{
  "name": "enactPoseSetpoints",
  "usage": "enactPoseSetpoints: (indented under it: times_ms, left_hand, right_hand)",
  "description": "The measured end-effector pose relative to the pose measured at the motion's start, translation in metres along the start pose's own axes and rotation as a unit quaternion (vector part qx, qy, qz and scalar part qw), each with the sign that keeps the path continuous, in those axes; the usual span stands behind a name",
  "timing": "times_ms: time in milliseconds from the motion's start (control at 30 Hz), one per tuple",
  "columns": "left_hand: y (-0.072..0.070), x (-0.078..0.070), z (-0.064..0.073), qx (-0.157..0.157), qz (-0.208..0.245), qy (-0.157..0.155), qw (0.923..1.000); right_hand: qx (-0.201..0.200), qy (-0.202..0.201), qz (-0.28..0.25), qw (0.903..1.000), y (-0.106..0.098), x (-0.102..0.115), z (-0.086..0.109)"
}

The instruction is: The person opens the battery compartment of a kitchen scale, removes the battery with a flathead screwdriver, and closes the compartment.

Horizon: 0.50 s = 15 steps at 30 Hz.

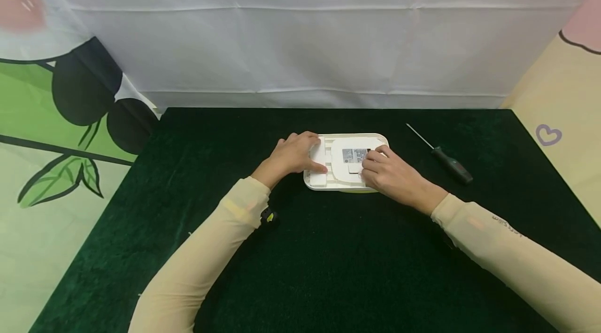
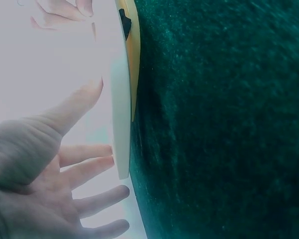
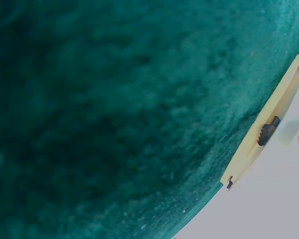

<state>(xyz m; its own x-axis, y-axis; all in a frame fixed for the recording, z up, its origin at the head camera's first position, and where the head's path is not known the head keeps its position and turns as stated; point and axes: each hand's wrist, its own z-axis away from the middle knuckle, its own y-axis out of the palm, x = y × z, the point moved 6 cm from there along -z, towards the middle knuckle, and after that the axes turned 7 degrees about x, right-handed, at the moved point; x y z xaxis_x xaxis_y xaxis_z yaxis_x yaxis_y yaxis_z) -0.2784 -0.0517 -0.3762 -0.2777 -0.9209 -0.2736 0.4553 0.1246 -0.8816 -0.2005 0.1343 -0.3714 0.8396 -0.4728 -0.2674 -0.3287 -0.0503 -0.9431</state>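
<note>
A flat white plastic device (image 1: 335,185) with rounded corners lies on the cloth, ribbed inside, with a raised square panel (image 1: 340,158) bearing a printed label (image 1: 354,155). My left hand (image 1: 293,154) rests on its left end, over a white bar (image 1: 318,158); thumb and fingers look spread and straight in the left wrist view. Against the panel's right side my right hand (image 1: 385,171) has curled fingers, thumb and fingertips close together beside a small pale rectangle (image 1: 355,168). I cannot tell what lies between them. A yellow piece (image 3: 249,139) with a black ridged part (image 3: 269,130) shows along the device's near edge.
A screwdriver (image 1: 451,165) with a dark handle and thin metal shaft lies to the right of the device. Dark green cloth (image 1: 328,270) covers the table. A white curtain (image 1: 300,51) hangs along the back edge, with printed sheets at both sides.
</note>
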Motion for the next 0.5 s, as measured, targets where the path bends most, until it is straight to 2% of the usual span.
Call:
enactPoseSetpoints:
  times_ms: [167,500]
  left_hand:
    - [-0.0011,0.0001,-0.0006,-0.002,-0.007,-0.005,1.0]
    - [0.0004,0.0004,-0.0036,-0.005,-0.003,-0.017,0.9998]
  right_hand:
    - [-0.008,0.004,0.003,1.0,-0.0034,-0.0033,-0.0027]
    - [0.005,0.005,0.006,1.0,-0.0004,-0.0056,-0.0047]
